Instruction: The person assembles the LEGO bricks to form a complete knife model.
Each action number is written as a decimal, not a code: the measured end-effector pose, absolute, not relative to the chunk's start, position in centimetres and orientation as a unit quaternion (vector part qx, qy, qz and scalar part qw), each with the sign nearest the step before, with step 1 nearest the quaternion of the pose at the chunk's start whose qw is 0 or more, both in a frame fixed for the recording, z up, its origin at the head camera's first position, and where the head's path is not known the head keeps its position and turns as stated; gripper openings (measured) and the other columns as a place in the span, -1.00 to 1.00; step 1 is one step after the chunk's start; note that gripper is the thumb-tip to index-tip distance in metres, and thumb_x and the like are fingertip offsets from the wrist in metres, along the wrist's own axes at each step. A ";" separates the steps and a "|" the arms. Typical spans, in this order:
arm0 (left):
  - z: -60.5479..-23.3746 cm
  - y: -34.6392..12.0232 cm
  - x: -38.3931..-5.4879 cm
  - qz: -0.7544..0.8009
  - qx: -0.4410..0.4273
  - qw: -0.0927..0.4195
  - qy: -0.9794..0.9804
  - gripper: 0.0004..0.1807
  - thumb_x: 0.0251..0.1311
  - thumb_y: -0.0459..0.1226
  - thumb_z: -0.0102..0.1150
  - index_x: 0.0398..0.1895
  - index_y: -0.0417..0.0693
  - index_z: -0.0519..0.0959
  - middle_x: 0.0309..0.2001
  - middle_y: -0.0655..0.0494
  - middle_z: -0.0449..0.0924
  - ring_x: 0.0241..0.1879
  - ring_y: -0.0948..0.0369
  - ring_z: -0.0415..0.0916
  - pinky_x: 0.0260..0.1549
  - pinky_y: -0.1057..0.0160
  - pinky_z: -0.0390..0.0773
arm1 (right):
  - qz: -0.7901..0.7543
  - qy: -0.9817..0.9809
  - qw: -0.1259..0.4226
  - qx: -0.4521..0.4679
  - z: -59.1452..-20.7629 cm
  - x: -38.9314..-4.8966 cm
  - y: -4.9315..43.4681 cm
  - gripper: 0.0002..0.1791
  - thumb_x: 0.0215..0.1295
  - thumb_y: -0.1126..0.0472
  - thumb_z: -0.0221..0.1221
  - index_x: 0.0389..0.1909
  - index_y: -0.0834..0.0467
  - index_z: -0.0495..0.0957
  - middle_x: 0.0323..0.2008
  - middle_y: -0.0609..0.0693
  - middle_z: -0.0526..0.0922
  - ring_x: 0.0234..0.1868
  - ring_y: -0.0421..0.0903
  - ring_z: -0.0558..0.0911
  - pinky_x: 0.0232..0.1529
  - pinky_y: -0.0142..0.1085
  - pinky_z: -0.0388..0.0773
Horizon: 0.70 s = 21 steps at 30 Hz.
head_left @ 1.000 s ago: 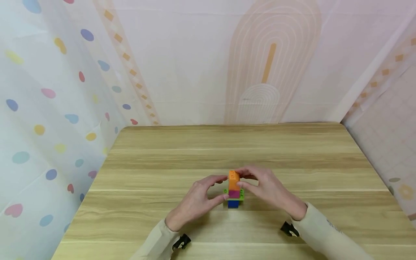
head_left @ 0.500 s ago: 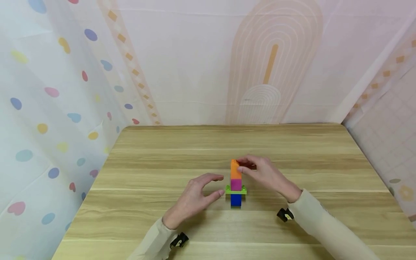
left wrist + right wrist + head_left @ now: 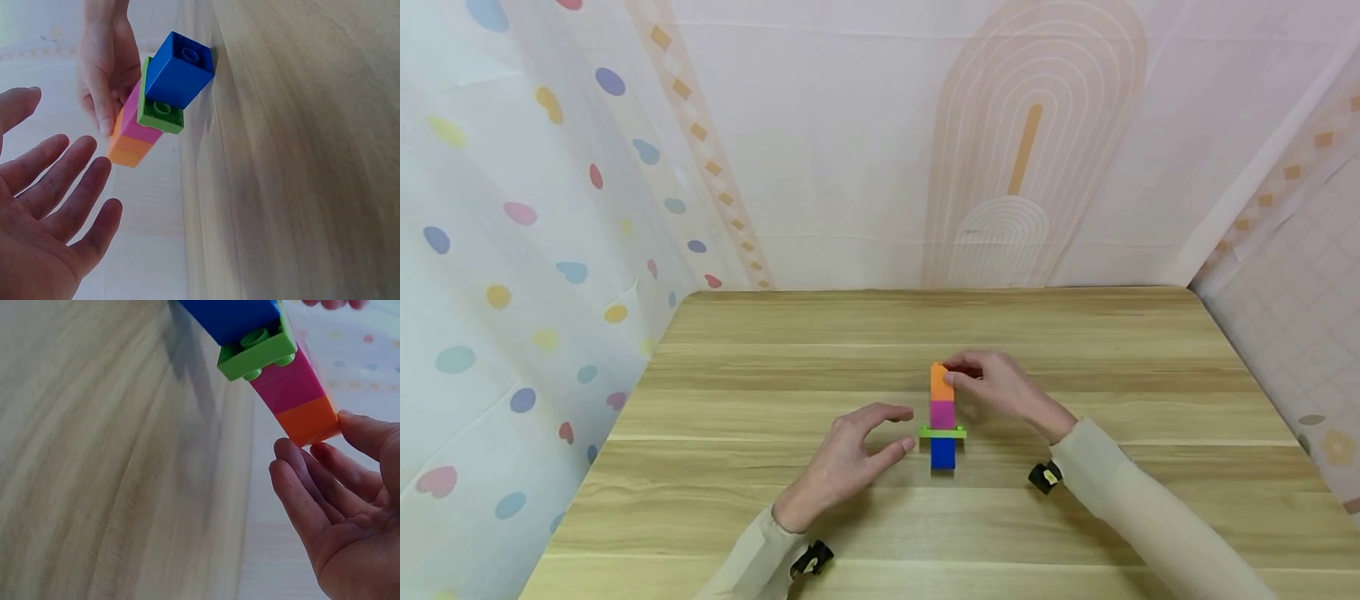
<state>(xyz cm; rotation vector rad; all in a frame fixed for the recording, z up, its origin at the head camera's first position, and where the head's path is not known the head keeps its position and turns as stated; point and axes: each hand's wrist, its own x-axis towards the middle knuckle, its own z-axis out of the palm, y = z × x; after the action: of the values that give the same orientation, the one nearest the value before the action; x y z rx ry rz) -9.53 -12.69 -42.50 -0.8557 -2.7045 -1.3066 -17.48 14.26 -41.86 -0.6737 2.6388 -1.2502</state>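
A tower of toy building bricks is in the middle of the head view. An orange brick (image 3: 942, 383) is at the top, with a magenta brick (image 3: 942, 414) below it. Under that lie a flat lime-green plate (image 3: 927, 433) and a blue brick (image 3: 943, 454). My right hand (image 3: 1003, 385) pinches the orange brick between thumb and fingers. The hollow underside of the blue brick (image 3: 190, 56) shows in the left wrist view, so the tower is off the table. My left hand (image 3: 842, 454) hovers left of the tower, fingers apart, touching nothing.
The wooden table (image 3: 737, 367) extends around both hands. Behind it hangs a pale patterned curtain (image 3: 850, 150), and a dotted one (image 3: 550, 208) hangs at the left. Black straps with small devices (image 3: 812, 558) sit at the wrists.
My right hand has risen and moved away from me, lifting the tower by its orange brick. My left hand has drawn slightly left, apart from the bricks.
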 end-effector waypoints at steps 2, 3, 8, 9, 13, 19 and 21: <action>-42.5 -12.7 -9.5 -0.418 -0.272 0.009 -0.866 -0.58 0.41 -0.10 0.31 0.23 -0.09 0.62 0.15 0.14 0.68 0.21 0.13 0.59 0.24 -0.04 0.55 | -0.415 0.878 0.081 -0.224 -42.1 -17.9 14.2 -0.59 0.54 -0.02 0.19 0.18 0.17 0.65 0.00 -0.03 0.74 -0.01 -0.07 0.67 0.09 -0.05 0.65; -42.5 -12.7 -9.5 -0.418 -0.272 0.009 -0.867 -0.58 0.41 -0.10 0.31 0.22 -0.08 0.62 0.15 0.14 0.68 0.21 0.13 0.59 0.24 -0.04 0.55 | -0.416 0.878 0.086 -0.220 -42.1 -18.1 14.2 -0.59 0.53 -0.02 0.20 0.18 0.17 0.66 0.00 -0.03 0.74 -0.01 -0.07 0.67 0.10 -0.06 0.65; -42.6 -12.9 -9.4 -0.420 -0.270 0.011 -0.866 -0.59 0.41 -0.12 0.31 0.22 -0.07 0.62 0.14 0.14 0.69 0.20 0.13 0.59 0.23 -0.04 0.56 | -0.412 0.879 0.106 -0.217 -42.6 -19.0 14.1 -0.58 0.52 -0.01 0.20 0.19 0.19 0.65 0.02 0.01 0.74 0.02 -0.06 0.67 0.12 -0.04 0.63; -42.6 -12.9 -9.4 -0.420 -0.270 0.010 -0.866 -0.59 0.41 -0.12 0.31 0.22 -0.08 0.62 0.15 0.14 0.69 0.20 0.13 0.59 0.23 -0.04 0.56 | -0.410 0.879 0.110 -0.217 -42.7 -19.2 14.1 -0.58 0.52 0.00 0.20 0.18 0.20 0.65 0.01 0.01 0.74 0.02 -0.06 0.67 0.12 -0.04 0.63; -42.6 -12.9 -9.4 -0.420 -0.268 0.009 -0.867 -0.59 0.41 -0.12 0.30 0.23 -0.09 0.62 0.15 0.14 0.68 0.21 0.13 0.59 0.23 -0.04 0.55 | -0.401 0.882 0.123 -0.213 -42.9 -19.6 14.0 -0.56 0.53 0.00 0.18 0.18 0.24 0.64 -0.03 0.01 0.74 -0.04 -0.09 0.66 0.08 -0.06 0.63; -42.7 -13.0 -9.4 -0.423 -0.266 0.006 -0.866 -0.59 0.42 -0.11 0.30 0.23 -0.09 0.62 0.15 0.15 0.68 0.21 0.14 0.59 0.23 -0.04 0.55 | -0.406 0.880 0.141 -0.203 -43.0 -20.0 14.0 -0.59 0.53 0.04 0.19 0.16 0.26 0.65 -0.09 -0.01 0.75 -0.14 -0.12 0.66 0.00 -0.14 0.66; -42.7 -13.0 -9.5 -0.423 -0.266 0.006 -0.866 -0.59 0.42 -0.12 0.30 0.23 -0.10 0.62 0.14 0.14 0.69 0.20 0.14 0.59 0.23 -0.04 0.56 | -0.411 0.877 0.145 -0.200 -43.1 -20.0 14.0 -0.62 0.53 0.07 0.19 0.14 0.27 0.65 -0.12 -0.01 0.75 -0.15 -0.11 0.67 -0.03 -0.18 0.66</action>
<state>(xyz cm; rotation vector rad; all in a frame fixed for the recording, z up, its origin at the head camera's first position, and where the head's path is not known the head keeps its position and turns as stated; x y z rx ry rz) -9.48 -12.98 -42.68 -0.8324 -2.7106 -1.3244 -20.03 14.00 -43.09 -0.5759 2.5274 -1.1853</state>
